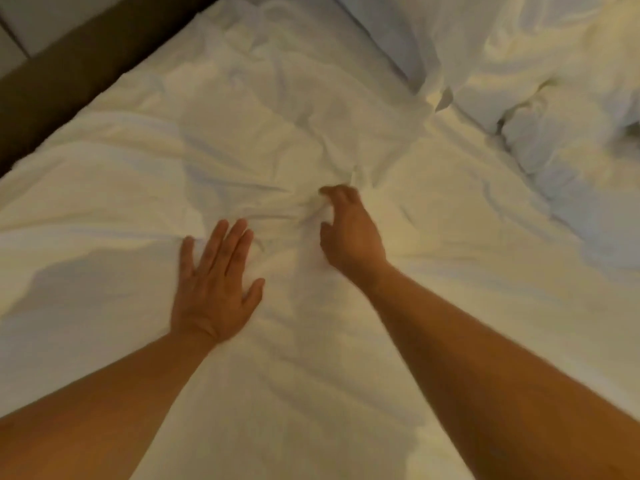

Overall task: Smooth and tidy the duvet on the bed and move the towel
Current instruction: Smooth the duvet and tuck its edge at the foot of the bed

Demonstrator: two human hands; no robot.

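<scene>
The duvet (pixel 242 150) is spread, creased, across the bed. It is pressed flat by the left hand (pixel 214 289), fingers straight, while a fold is pinched by the curled right hand (pixel 349 233). No towel can be made out. If pulled unevenly, new creases may be raised.

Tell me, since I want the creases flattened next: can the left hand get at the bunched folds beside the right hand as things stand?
Probably yes. The left hand lies flat and open on the duvet, with only bare fabric between it and the bunched folds. The right hand curls beside them, not covering them.
</scene>
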